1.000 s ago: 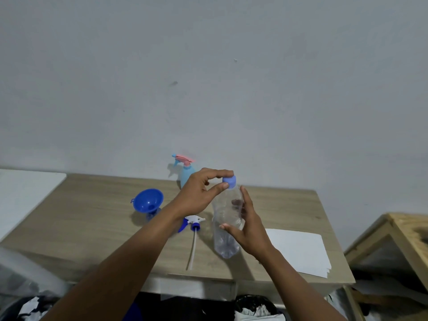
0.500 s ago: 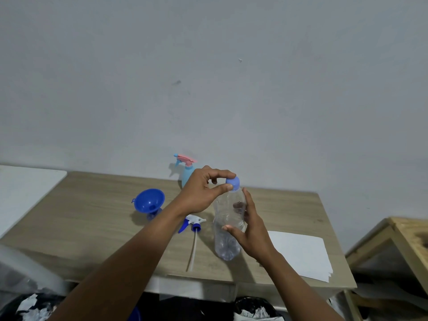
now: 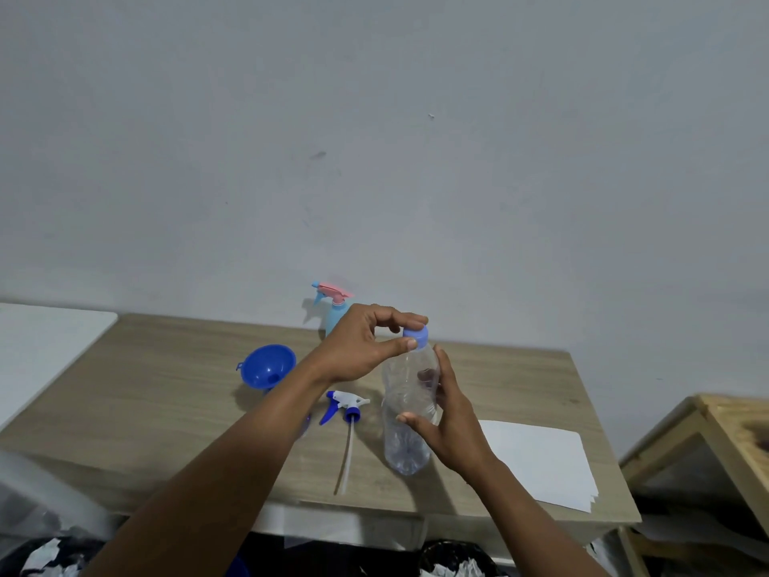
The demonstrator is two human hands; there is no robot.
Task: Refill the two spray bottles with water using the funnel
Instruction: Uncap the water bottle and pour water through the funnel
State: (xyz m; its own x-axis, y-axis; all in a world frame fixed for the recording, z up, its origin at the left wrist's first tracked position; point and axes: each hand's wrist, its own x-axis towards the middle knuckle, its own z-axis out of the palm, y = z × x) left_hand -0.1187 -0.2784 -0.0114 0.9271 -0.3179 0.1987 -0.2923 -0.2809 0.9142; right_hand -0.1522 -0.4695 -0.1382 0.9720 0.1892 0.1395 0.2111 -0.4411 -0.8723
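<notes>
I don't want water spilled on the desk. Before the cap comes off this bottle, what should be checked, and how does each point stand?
1. Clear bottle held firm by the right hand: ok.
2. Left hand pinching the blue cap: ok.
3. Bottle roughly upright: ok.
4. Blue funnel seated in an open spray bottle: cannot tell, the arm hides what is under it.
5. Trigger head off and lying on the table: ok.
6. White paper away from the pour: not ok, it lies close by.

On the worktop point(image 3: 125, 410), the funnel point(image 3: 266, 366) sits left, a spray bottle point(image 3: 333, 314) behind by the wall, and a detached trigger sprayer point(image 3: 345, 406) lies between funnel and water bottle point(image 3: 405, 426). A paper stack point(image 3: 541, 464) lies right of that bottle.
</notes>
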